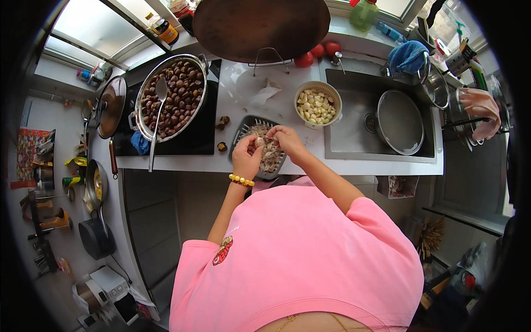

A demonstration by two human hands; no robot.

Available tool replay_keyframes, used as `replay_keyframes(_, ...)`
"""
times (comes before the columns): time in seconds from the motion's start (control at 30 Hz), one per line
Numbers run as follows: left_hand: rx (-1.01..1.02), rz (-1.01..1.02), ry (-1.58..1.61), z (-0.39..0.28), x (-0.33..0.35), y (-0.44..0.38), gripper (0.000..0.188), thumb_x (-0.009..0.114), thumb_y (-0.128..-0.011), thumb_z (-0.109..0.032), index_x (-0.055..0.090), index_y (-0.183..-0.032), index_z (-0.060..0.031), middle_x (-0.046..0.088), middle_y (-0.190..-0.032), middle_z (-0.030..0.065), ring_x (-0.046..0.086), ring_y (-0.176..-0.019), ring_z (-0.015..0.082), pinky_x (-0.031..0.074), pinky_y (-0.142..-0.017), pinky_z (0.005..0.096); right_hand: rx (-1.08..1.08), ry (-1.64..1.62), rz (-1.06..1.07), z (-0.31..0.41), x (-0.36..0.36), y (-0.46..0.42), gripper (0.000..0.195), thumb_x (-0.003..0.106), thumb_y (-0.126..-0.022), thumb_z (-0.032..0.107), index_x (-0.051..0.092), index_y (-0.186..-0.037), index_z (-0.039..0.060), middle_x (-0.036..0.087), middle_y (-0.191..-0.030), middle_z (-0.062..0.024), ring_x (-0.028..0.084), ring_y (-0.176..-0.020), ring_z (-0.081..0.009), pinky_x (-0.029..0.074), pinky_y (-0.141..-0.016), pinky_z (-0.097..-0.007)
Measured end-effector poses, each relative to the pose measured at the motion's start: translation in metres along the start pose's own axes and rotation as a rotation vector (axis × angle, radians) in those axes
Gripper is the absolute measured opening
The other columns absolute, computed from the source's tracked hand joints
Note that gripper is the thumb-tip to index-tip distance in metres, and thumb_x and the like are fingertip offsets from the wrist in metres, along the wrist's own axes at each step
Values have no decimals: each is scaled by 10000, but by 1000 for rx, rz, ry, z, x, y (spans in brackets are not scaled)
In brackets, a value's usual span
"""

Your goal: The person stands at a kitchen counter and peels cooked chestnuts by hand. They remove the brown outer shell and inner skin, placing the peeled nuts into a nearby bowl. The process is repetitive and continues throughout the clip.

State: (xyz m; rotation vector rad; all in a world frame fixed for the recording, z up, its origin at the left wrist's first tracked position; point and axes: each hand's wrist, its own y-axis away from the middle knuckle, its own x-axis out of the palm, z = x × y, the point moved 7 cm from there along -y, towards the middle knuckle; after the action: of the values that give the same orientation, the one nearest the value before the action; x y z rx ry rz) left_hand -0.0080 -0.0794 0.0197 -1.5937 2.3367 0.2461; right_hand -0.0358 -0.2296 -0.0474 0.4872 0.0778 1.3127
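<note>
Over a grey plastic basket point(237, 143) filled with papery garlic skins point(270, 159), both hands meet. My left hand point(247, 157), with a yellow bead bracelet at its wrist, pinches a garlic clove point(259, 142) between thumb and fingers. Close to its right side, my right hand point(286, 141) has its fingertips bent together at the clove; whether they grip a bit of skin is too small to tell. A cream colander point(299, 97) of peeled garlic cloves point(317, 106) stands behind and to the right of the basket.
On the black cooktop point(186, 145) at left is a large pot point(141, 120) of chestnuts with a metal spoon point(161, 93) on top. Chestnut pieces point(222, 146) lie beside it. At right, a steel sink point(348, 141) holds a round metal pan point(401, 122). Tomatoes point(304, 60) sit behind.
</note>
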Motion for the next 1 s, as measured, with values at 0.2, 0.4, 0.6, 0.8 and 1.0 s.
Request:
replay_keyframes(0.2, 115, -56, -209, -3, -9, -1, 216, 693, -808, 37, 673, -1021, 6, 596, -854, 14, 543, -653, 74, 454, -600, 212, 11, 43, 190, 18, 33, 19, 256, 612, -971, 272, 672, -1032, 30, 642, -852, 4, 551, -699, -85, 480, -655, -234)
replay_keyframes(0.4, 152, -76, 17, -7, -10, 2, 240, 706, -841, 9, 698, -1080, -10, 579, -924, 26, 548, -712, 74, 460, -625, 214, 211, -417, 267, -1, 34, 17, 210, 642, -971, 232, 660, -1078, 52, 668, -919, 4, 615, -795, -92, 516, -696, -235)
replay_keyframes(0.6, 45, -97, 213, 5, -6, 6, 235, 696, -901, -56, 689, -1134, -19, 609, -998, 15, 584, -808, 73, 481, -691, 210, 190, -501, 296, 10, 39, 25, 285, 649, -954, 133, 591, -1218, 43, 656, -1010, -37, 626, -831, -110, 542, -753, -261)
replay_keyframes(0.8, -212, -62, 747, 25, 10, 10, 224, 666, -941, -87, 671, -1153, -14, 647, -1003, 30, 621, -892, 90, 509, -730, 225, 128, -419, 317, 15, 43, 27, 190, 617, -954, 123, 625, -1115, 23, 644, -1001, -52, 613, -786, -106, 534, -697, -259)
replay_keyframes(1.0, -61, -81, 381, 16, -9, 7, 260, 626, -971, -88, 638, -1208, 19, 675, -970, 33, 610, -782, 76, 506, -672, 208, -416, 342, -22, 32, 9, 10, 167, 603, -921, 141, 712, -945, 18, 643, -939, -98, 575, -723, -175, 466, -641, -270)
